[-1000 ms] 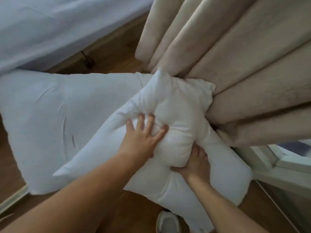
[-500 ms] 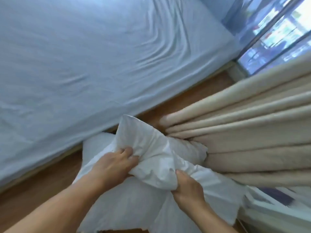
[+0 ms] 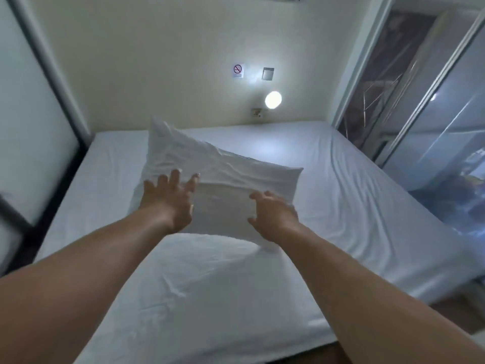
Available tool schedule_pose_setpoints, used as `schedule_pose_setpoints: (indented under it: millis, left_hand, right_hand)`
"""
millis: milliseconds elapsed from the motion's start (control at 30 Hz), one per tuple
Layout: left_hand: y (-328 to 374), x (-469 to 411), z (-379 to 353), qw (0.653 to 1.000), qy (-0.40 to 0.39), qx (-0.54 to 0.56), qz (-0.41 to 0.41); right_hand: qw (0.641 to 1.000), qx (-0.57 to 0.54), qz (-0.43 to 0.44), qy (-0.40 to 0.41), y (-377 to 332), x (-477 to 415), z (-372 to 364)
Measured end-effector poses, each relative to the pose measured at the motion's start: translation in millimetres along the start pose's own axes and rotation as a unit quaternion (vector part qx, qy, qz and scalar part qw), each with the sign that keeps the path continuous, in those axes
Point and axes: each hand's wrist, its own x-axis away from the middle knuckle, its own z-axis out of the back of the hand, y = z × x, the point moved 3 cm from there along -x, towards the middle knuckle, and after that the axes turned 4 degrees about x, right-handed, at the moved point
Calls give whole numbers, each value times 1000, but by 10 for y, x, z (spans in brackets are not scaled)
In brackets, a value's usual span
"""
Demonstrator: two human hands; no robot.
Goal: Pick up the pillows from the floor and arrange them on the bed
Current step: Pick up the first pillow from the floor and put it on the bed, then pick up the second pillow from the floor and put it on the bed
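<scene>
A white pillow [image 3: 223,177] is in the air above the middle of the bed [image 3: 354,185], tilted with one corner pointing up toward the headboard wall. Both my arms reach out over the white sheet. My left hand [image 3: 168,199] is spread open just at the pillow's near left edge, fingers apart. My right hand [image 3: 273,215] is also open, fingers curled loosely, at the pillow's near right edge. Neither hand grips the pillow. The floor and the other pillow are out of view.
A lit round wall lamp [image 3: 273,99] and a no-smoking sign [image 3: 238,70] hang on the cream wall behind the bed. A glass sliding door [image 3: 433,122] runs along the right side. A dark-framed panel [image 3: 39,122] stands at the left.
Both hands gripped the pillow down by the curtain on the floor; the view has swung up to the bed, and the pillow has left my hands and is over the mattress.
</scene>
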Motion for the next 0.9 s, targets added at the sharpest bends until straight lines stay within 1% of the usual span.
schedule_pose_setpoints:
  millis: [100, 200, 333, 400, 467, 567, 633, 700, 733, 800, 900]
  left_hand:
    - [229, 305, -508, 997, -68, 21, -28]
    - [670, 794, -1196, 985, -146, 29, -82]
    - [1397, 1461, -2196, 955, -239, 55, -167]
    - [1793, 1698, -2707, 936, -278, 67, -204]
    - [2192, 1883, -3230, 919, -304, 75, -241]
    - [2807, 2211, -4072, 889, -336, 70, -303]
    - [3160, 2429, -4660, 881, -346, 47, -319]
    - [3390, 2569, -5228, 884, -349, 18, -312]
    - [3460, 2604, -5480, 887, -341, 3, -310]
    - [3546, 2622, -5922, 896, -317, -8, -312]
    - [3626, 2570, -6309, 896, -303, 2, -324]
  right_hand:
    - [993, 19, -23, -115, 369, 504, -631]
    - [968, 18, -62, -242, 927, 1154, -1291]
    - [934, 27, -111, -339, 1685, 1959, -2149]
    - [919, 24, -131, -372, 2050, 2288, -2628]
    - [911, 14, -139, -388, 2390, 2589, -3136]
    - [901, 20, -120, -417, 2883, 3025, -3963]
    - [894, 48, -105, -434, 3195, 3306, -4489]
    - [893, 81, -90, -435, 3468, 3502, -4984]
    - [895, 91, -81, -430, 3565, 3583, -5212]
    - [913, 95, -75, -390, 3667, 3689, -5634]
    - [936, 93, -119, -317, 3688, 3686, -6088]
